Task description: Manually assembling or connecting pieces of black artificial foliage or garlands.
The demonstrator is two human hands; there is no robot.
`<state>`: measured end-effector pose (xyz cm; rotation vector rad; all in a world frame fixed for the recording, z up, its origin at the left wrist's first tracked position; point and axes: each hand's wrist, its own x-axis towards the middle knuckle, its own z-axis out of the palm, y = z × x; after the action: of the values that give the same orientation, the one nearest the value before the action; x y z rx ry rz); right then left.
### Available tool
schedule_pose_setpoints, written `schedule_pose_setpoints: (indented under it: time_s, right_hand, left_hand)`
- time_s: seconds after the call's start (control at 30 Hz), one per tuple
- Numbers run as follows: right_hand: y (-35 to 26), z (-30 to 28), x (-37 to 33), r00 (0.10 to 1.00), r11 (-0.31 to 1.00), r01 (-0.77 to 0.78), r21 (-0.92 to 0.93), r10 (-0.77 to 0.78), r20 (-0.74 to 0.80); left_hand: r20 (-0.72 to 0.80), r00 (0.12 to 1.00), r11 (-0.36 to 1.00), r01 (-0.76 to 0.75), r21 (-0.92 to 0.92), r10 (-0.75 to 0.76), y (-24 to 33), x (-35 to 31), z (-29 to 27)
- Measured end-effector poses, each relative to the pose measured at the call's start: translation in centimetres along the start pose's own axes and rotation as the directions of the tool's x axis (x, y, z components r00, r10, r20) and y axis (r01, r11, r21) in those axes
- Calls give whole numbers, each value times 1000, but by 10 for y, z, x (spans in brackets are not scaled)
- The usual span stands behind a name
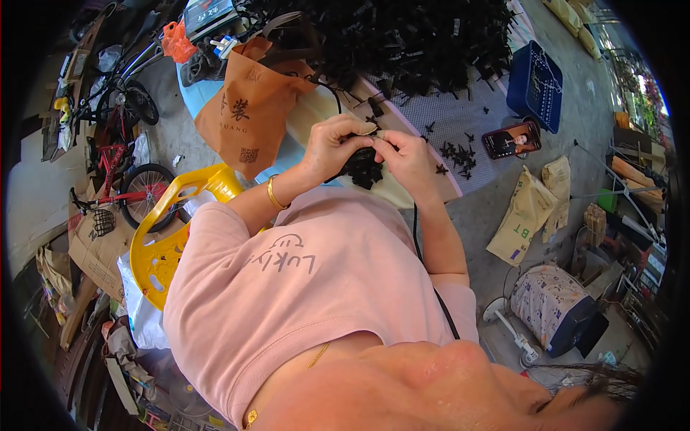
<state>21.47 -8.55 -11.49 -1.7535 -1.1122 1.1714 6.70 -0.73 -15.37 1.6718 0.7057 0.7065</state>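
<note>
My left hand [332,149] and my right hand [405,159] meet in front of my chest, fingertips pinched close together. Between them is a small dark piece, mostly covered by the fingers, so its shape cannot be made out. A gold bangle [274,194] circles my left wrist. Just below the hands, small black parts [362,169] lie heaped on pale cloth over my lap. Beyond the hands spreads a large pile of black parts [424,43]. To its right, a small cluster of black parts [458,156] rests on the light mesh-like sheet [460,108].
An orange-brown bag [244,115] stands at my left, near a yellow plastic chair [162,237]. On the right are a blue basket [535,86], a phone [512,139] with a lit screen and flattened sacks [523,215]. A red bicycle [118,169] stands far left.
</note>
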Motion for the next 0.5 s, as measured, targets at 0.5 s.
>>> schedule_pose_setpoints:
  time_s: [0.5]
  right_hand:
    - [119,12,98,977,725,58,-687,-182,-110]
  left_hand:
    - [392,917,949,-52,310,-78,-49,1,10]
